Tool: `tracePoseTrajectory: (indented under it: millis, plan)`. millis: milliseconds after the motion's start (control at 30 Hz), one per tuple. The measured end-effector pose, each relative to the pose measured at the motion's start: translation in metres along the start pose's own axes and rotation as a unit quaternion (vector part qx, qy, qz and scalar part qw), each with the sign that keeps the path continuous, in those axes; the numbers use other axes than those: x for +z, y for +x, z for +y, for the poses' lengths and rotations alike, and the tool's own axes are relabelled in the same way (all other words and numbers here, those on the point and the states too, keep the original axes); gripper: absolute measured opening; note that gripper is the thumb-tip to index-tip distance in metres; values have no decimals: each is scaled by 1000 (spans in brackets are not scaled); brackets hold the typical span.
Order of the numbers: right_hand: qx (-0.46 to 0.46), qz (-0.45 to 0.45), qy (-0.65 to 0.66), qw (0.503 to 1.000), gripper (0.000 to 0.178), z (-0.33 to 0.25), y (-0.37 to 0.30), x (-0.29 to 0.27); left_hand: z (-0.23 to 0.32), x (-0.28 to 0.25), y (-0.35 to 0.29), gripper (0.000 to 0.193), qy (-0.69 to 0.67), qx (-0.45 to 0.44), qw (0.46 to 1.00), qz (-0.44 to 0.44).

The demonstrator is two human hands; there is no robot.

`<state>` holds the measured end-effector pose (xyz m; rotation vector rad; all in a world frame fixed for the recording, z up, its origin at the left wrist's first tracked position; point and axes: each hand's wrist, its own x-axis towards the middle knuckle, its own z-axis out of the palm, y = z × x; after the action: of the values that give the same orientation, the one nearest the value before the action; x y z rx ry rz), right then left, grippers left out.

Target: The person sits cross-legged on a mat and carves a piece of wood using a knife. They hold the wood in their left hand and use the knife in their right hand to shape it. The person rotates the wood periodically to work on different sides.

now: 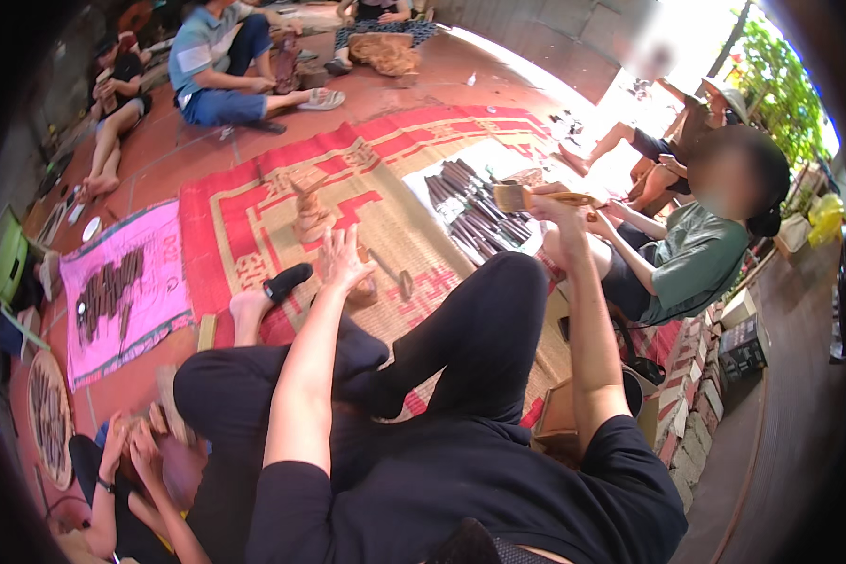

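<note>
My right hand (pixel 556 209) is raised over the right side of the mat, closed around a flat brush (pixel 512 197) with pale bristles pointing left. My left hand (pixel 346 260) reaches out over the mat with its fingers stretched and apart. Just beneath it is a brown wooden piece (pixel 362 293), partly covered by the hand and my leg. Beyond my left hand stands a carved wooden figure (pixel 312 216) with pointed upper parts. A small mallet-like tool (pixel 402 280) lies to the right of my left hand, its handle slanting toward it.
The red and tan mat (pixel 254 202) bears a pale sheet with many dark tools (pixel 479 211). More tools (pixel 113 287) lie on a pink cloth (pixel 160 244) at left, near a round basket (pixel 47 423). Several people sit around, one (pixel 710 254) close at right.
</note>
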<state>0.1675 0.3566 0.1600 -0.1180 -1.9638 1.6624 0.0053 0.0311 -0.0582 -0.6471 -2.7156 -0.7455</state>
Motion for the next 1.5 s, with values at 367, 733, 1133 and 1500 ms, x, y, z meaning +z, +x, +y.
tracePoseTrajectory:
  millis: [367, 733, 1133, 1500]
  plan:
    - [160, -244, -79, 953, 21, 18, -49, 35, -5, -10, -9, 84, -8, -7, 999, 40]
    - [-405, -324, -208, 829, 16, -22, -72, 3, -7, -10, -10, 82, 4, 10, 997, 81]
    - [-201, -248, -406, 856, 13, -28, 31, 29, -3, -20, -7, 80, -55, -4, 997, 62]
    - [-118, -289, -427, 849, 21, 43, 159, 194, -21, -18, 37, 90, -88, 73, 993, 12]
